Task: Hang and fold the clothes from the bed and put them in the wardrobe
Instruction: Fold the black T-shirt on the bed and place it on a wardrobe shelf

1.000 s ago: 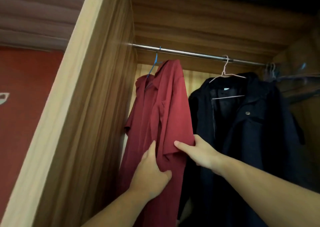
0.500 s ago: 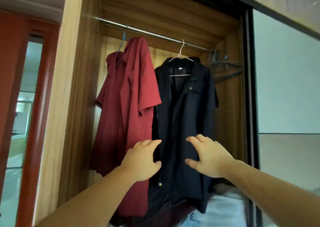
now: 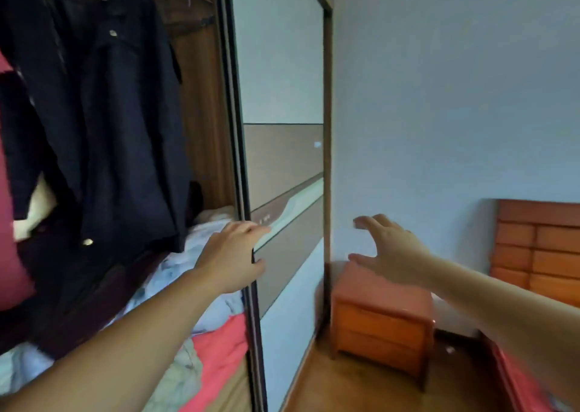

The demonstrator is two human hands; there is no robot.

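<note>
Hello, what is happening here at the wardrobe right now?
A person stands at an open wardrobe. The left hand grips the edge of the sliding door, thumb on its front; the right hand is open in the air and holds nothing. Inside, a dark jacket hangs on a hanger, and crumpled clothes lie in a pile below it. A nightstand stands beyond the door.

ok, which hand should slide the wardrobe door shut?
Left. The left hand already grips the sliding door's edge; the right hand is open in the air beside it, touching nothing.
</note>
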